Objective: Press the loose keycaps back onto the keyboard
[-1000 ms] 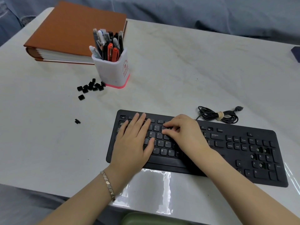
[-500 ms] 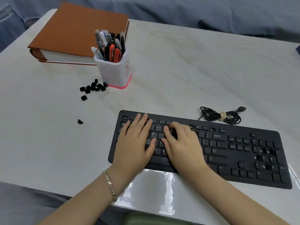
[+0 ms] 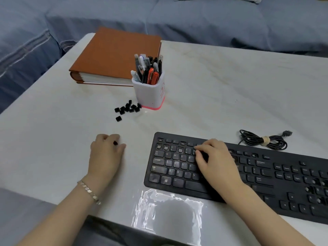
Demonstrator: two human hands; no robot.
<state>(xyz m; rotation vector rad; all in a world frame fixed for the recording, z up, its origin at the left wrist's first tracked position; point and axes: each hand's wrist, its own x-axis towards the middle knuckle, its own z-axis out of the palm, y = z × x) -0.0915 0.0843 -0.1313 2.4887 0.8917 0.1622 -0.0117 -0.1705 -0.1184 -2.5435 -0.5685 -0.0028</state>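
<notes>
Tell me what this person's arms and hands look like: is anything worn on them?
No sleeves and no gloves show. The left arm and right arm are uncovered up to the picture's edge. The left hand and right hand are bare too, with no rings that I can make out. The only thing worn is a bracelet of small, flat, silvery links around the left wrist. The right wrist carries nothing.

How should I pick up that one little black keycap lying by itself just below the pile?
Pinch the lone keycap by two opposite side walls with thumb and forefinger, coming straight down from above. It sits low on the table, slightly apart from the pile of keycaps, so there's room around it for fingertips.
</notes>
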